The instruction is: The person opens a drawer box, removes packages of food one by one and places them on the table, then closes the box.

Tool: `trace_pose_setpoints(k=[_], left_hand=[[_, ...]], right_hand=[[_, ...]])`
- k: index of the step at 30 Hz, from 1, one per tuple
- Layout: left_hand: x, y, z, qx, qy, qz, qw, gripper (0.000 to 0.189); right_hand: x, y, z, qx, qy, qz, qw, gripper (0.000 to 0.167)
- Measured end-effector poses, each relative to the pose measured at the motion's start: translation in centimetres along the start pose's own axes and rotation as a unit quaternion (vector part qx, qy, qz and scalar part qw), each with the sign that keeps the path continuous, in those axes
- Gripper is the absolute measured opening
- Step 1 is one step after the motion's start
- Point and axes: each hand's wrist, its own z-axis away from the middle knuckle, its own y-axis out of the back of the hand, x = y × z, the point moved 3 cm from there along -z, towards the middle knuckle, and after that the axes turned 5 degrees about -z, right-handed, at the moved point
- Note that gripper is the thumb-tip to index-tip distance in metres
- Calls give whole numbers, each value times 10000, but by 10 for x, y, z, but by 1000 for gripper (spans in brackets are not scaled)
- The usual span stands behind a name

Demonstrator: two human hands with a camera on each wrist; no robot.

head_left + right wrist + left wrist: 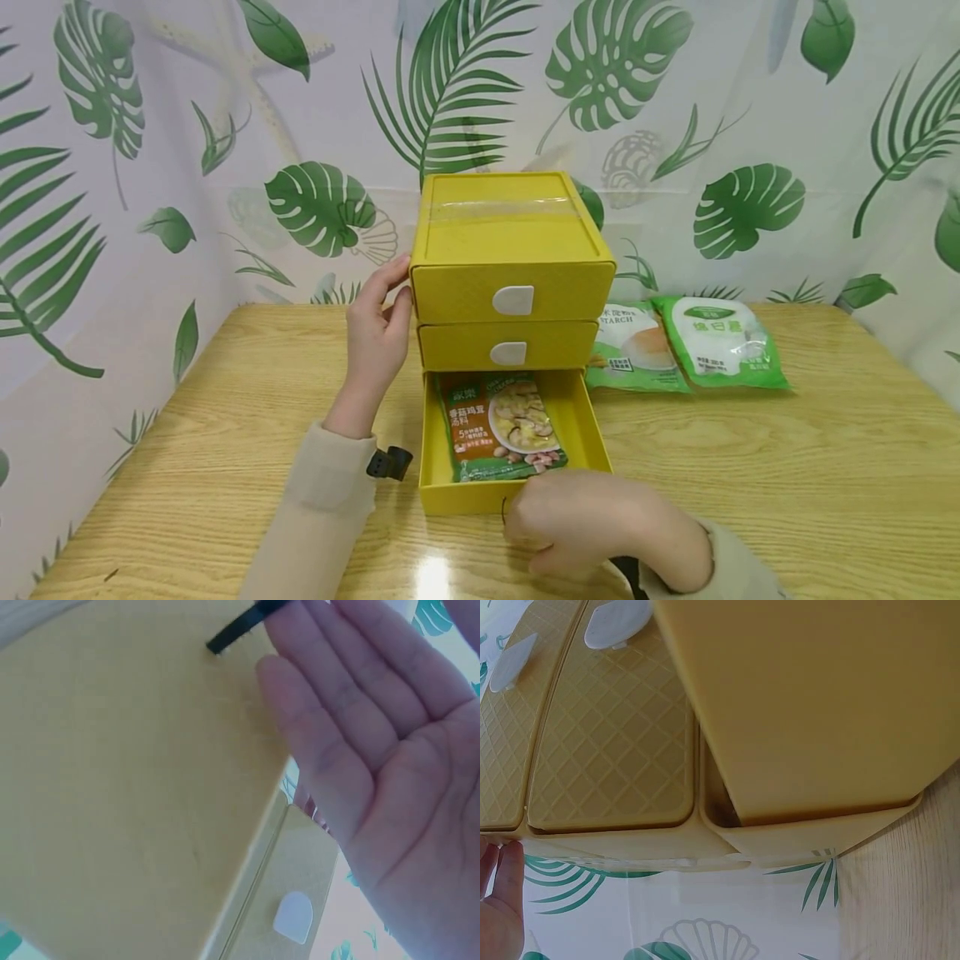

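Observation:
A yellow drawer unit [510, 242] stands on the table, its bottom drawer [585, 433] pulled out toward me. In that drawer lies a soup mix packet [502, 429] with a green and brown print and a picture of a bowl. My left hand [382, 329] rests against the unit's left side near the top, fingers mostly straight; in the left wrist view its fingertips touch the side edge. At the bottom drawer's front, my right hand [581, 521] has its fingers hooked at a black pull strap [240, 628]. The strap's far end is hidden behind the fingers.
Right of the unit lie a starch bag [637, 350], partly behind the unit, and a white and green bag [720, 342]. The two upper drawers are closed and carry white tabs [513, 300]. A leaf-patterned cloth [480, 83] hangs behind the wooden table [750, 483].

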Motion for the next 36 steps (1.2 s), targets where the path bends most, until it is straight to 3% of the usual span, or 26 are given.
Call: trace_pose_setpoints(k=[6,11,16,21,28,36], left_hand=[[0,0,0,0,5,8,10000,29],[-1,0,0,-5,-10,57,10000,30],[-2,-1,0,-18,10,65,10000,30],[-4,-1,0,-2,40,39,10000,31],[-2,-1,1,-12,35,47,10000,30],[-2,0,1,-2,71,-25,10000,30]], right_hand=[[1,11,6,409,381,-358,9978,2],[0,24,13,919,380,-277,9947,23],[4,35,19,1642,250,-239,9858,25],[16,41,20,2252,-192,-77,9741,29],[36,42,22,2388,-1282,325,9620,32],[50,39,19,2188,-1629,408,9612,31]])
